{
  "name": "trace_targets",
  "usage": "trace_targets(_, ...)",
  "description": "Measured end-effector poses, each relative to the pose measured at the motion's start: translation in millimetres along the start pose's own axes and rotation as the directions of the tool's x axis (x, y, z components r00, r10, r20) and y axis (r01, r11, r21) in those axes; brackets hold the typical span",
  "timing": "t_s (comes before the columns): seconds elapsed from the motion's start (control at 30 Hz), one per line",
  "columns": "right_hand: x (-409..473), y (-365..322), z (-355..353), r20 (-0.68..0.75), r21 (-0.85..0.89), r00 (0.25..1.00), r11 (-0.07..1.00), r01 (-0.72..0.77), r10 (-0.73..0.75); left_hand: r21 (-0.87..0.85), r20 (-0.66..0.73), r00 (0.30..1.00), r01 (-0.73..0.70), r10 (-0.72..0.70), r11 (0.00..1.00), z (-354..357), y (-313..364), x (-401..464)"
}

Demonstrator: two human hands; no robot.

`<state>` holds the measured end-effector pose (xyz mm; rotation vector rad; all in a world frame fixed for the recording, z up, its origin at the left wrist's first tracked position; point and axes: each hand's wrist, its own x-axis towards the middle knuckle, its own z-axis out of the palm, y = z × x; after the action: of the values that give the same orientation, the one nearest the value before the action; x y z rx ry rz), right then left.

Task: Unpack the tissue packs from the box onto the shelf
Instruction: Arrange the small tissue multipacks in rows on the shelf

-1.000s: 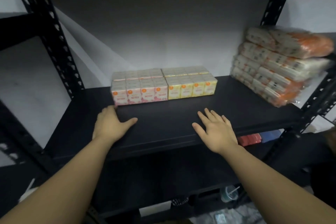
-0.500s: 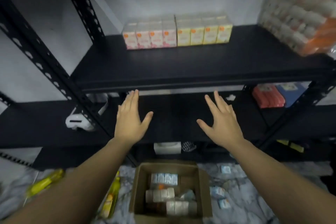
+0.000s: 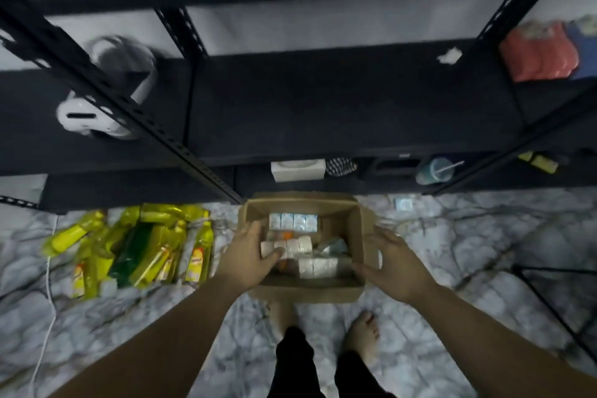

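Note:
An open cardboard box (image 3: 352,210) stands on the marble floor at the foot of the black shelf (image 3: 323,107). Inside lie several tissue packs: a bluish row (image 3: 293,222) at the back, a pale row (image 3: 290,245) in the middle, another pale row (image 3: 318,266) nearer me. My left hand (image 3: 248,258) reaches into the box's left side, fingers spread, its thumb touching the middle row. My right hand (image 3: 391,263) hovers over the box's right wall, fingers apart, holding nothing.
Yellow and green bottles (image 3: 135,245) lie on the floor left of the box. A white appliance (image 3: 106,90) sits on the left shelf, red packs (image 3: 539,55) on the right one. A tissue box (image 3: 297,169) and cup (image 3: 433,170) stand under the shelf. My bare feet (image 3: 361,336) are below the box.
The view has dropped from the upper shelf to the floor. Both hands came down from the shelf to the box, and the left one is now inside it.

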<state>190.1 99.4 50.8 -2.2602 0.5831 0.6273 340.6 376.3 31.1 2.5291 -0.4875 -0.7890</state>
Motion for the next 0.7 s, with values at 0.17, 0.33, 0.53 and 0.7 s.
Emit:
trace_targets(0.17, 38.2, 28.9, 68.8, 0.158, 0.074, 0.984, 0.993, -0.093, 0.081, -0.048, 0.141, 0.989, 0.061, -0.054, 0.997, 64.4, -64.9, 39.7)
trace_targets(0.33, 117.0, 56.4, 131.1, 0.237, 0.052, 0.960, 0.985, -0.167, 0.150, 0.007, 0.220, 0.973, 0.072, -0.072, 0.997, 122.6, -125.8, 99.1)
trace_targets(0.53, 213.6, 88.0, 195.8, 0.269, -0.137, 0.945, 0.978, -0.156, 0.188, 0.018, 0.287, 0.956, 0.062, -0.064, 0.998, 186.6, -179.7, 171.7)
trace_targets(0.7, 271.3, 123.4, 249.5, 0.324, -0.184, 0.927, 0.974, -0.135, 0.189, 0.124, 0.353, 0.928, 0.075, -0.115, 0.989, 243.6, -217.0, 217.6)
